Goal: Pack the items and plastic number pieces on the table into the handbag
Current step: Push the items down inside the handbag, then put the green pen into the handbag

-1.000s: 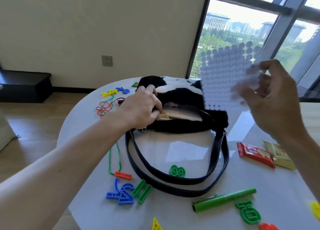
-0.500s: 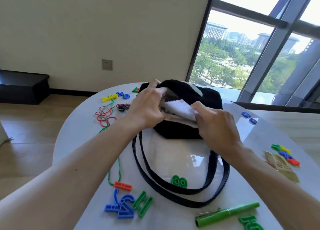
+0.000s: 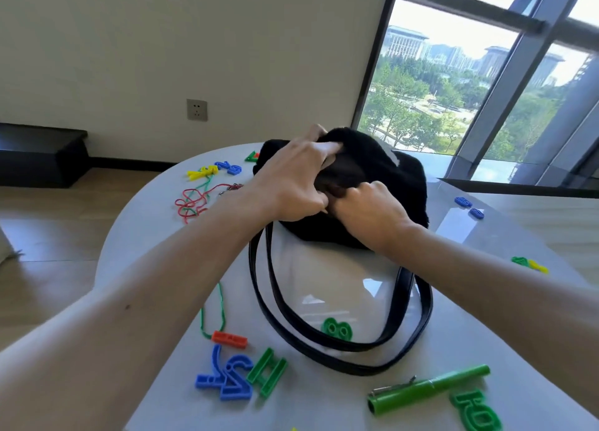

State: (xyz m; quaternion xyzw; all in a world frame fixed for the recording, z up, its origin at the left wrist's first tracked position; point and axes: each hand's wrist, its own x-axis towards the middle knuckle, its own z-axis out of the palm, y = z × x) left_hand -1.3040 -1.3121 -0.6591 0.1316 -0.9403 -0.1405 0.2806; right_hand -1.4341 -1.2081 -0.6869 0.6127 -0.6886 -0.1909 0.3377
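Black fuzzy handbag is sitting toward the far side of the pale round desk, and it's the biggest thing here, its two dark straps looped out toward the camera. Both hands are at its mouth: the left hand has its grip curled around the near-left rim of the opening, holding it wide, and the right hand has its fingers tucked down into the bag, so I can't tell whether that grip is closed on something or empty. What's inside is hidden too, so no idea how much is already packed. Judging by the desk, there's a lot left, I'd say well under halfway. Going down in size: a green pen at the near edge, a tangle of red and green cord on the left, a green piece by the pen, a blue number cluster touching a green piece, an orange piece on a green string, a green 8 inside the strap loop, yellow and blue pieces far left, two small blue ones on the right, and a green-yellow pair at the right edge.
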